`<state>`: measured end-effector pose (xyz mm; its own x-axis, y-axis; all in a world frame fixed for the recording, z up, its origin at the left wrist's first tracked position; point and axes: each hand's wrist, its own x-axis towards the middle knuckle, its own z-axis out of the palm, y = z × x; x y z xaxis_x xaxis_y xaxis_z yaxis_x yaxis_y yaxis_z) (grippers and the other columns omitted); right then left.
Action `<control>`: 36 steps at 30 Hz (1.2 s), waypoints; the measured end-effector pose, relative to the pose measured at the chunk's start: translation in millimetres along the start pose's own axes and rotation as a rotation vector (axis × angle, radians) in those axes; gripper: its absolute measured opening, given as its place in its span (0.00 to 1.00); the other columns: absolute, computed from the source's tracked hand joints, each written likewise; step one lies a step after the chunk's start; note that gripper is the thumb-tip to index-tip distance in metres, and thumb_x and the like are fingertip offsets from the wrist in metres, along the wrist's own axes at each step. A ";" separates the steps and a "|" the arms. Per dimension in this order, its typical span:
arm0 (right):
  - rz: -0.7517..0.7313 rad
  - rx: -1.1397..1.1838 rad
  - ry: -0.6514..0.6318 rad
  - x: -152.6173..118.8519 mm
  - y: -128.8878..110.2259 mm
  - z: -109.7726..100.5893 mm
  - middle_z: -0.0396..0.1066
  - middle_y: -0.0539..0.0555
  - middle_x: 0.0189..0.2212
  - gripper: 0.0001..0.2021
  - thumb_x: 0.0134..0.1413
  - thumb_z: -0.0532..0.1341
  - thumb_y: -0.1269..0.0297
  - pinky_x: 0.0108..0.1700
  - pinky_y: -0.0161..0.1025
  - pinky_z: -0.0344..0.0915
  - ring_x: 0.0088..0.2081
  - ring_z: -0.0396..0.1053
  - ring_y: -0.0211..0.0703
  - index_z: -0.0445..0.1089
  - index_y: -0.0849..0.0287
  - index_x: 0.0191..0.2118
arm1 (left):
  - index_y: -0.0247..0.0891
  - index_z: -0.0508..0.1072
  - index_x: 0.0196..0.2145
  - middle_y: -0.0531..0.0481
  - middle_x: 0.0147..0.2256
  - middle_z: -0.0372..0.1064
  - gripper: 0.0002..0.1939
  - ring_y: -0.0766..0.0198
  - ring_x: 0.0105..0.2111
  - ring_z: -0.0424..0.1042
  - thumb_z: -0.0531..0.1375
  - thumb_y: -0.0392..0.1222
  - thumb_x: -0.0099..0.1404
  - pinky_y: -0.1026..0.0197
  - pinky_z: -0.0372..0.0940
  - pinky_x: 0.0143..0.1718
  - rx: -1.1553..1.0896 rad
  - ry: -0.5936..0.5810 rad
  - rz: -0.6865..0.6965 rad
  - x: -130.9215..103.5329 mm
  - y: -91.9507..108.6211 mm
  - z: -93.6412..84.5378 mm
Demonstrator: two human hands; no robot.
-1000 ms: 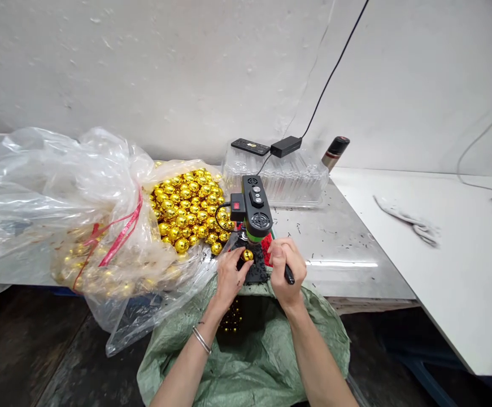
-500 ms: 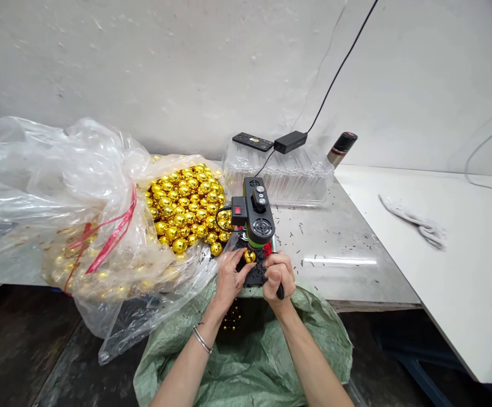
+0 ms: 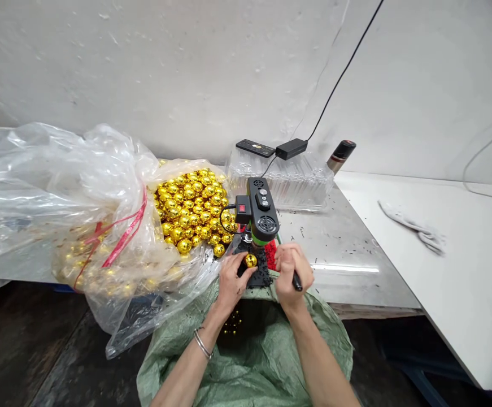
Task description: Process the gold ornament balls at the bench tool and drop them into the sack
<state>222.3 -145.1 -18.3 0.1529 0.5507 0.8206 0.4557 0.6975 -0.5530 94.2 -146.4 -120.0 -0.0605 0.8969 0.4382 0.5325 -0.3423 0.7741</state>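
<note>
Between the thumb and fingers of my left hand (image 3: 231, 281) is a shiny gold ball (image 3: 251, 260), held just below the front of a black and green machine (image 3: 264, 209). A small dark mark shows on top of the ball. My right hand (image 3: 293, 275) is closed around a black handle (image 3: 297, 282), to the right of the machine's base (image 3: 259, 276). Under my wrists hangs an open green sack (image 3: 313, 339) with several gold balls inside. Many more gold balls (image 3: 190, 212) lie in a clear plastic bag to the left.
Behind the machine stands a clear plastic box (image 3: 300, 181) with a black adapter (image 3: 291, 148) on top. A bottle (image 3: 341, 155) is at its right. Gloves (image 3: 413, 226) lie on the white table (image 3: 461, 282). Small black bits are scattered on the metal tabletop (image 3: 334, 243).
My right hand has moved right with the handle, away from the ball, and more of the red area beside the base shows. My left hand still holds the ball. The view has shifted slightly.
</note>
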 end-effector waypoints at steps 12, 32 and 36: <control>0.041 0.021 0.020 -1.2 -7.0 2.7 0.62 0.49 0.23 0.17 0.66 0.51 0.71 0.33 0.40 0.60 0.30 0.64 0.41 0.59 0.55 0.24 | 0.36 0.73 0.54 0.35 0.50 0.74 0.16 0.48 0.49 0.73 0.55 0.38 0.72 0.46 0.68 0.51 0.492 0.003 -0.084 27.2 10.3 -52.5; -0.012 0.018 0.000 3.0 -7.4 1.5 0.62 0.49 0.23 0.16 0.65 0.51 0.73 0.33 0.39 0.60 0.30 0.64 0.40 0.58 0.55 0.24 | 0.35 0.76 0.43 0.48 0.35 0.73 0.26 0.62 0.32 0.72 0.67 0.57 0.55 0.58 0.70 0.35 -0.604 -0.127 -0.557 25.1 8.0 -28.0; -0.020 0.005 -0.012 4.6 -8.2 0.3 0.62 0.49 0.24 0.16 0.65 0.51 0.73 0.33 0.39 0.60 0.30 0.65 0.40 0.58 0.55 0.25 | 0.36 0.76 0.46 0.43 0.40 0.73 0.17 0.56 0.38 0.74 0.63 0.48 0.62 0.52 0.70 0.44 -0.207 -0.165 -0.256 22.5 3.3 -15.7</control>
<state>218.9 -148.2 -10.1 0.1335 0.5418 0.8298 0.4539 0.7109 -0.5372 81.3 -131.7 -100.4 -0.0237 0.9881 0.1521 0.3350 -0.1355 0.9324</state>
